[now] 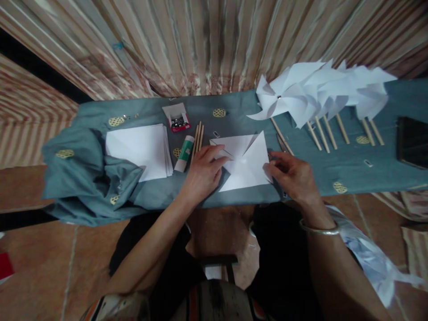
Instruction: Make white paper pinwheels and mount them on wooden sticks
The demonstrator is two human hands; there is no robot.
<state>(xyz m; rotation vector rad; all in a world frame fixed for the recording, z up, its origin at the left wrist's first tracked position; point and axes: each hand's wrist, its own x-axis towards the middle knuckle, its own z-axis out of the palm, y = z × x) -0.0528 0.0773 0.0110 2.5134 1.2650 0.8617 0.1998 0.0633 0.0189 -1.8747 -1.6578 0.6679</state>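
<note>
A square sheet of white paper (pixel 249 162), slit inward from its corners, lies on the cloth between my hands. My left hand (pixel 205 169) is on its left side, thumb and fingers closed about a cut flap there. At the right edge, my right hand (pixel 292 174) pinches the paper's lower corner between thumb and fingertips. Its other fingers are curled and partly hidden. Just beyond that hand lie scissors (pixel 282 141), partly covered. To the left of the sheet are several wooden sticks (pixel 198 138) and a green and white glue stick (pixel 185 154).
A stack of white paper (pixel 137 147) lies left, near a small open box of metal pins (pixel 179 121). Several white paper pinwheels (pixel 310 91) on sticks lie overlapping at the back right. A dark flat device (pixel 413 141) sits far right. Bunched cloth (pixel 90 183) covers the left end.
</note>
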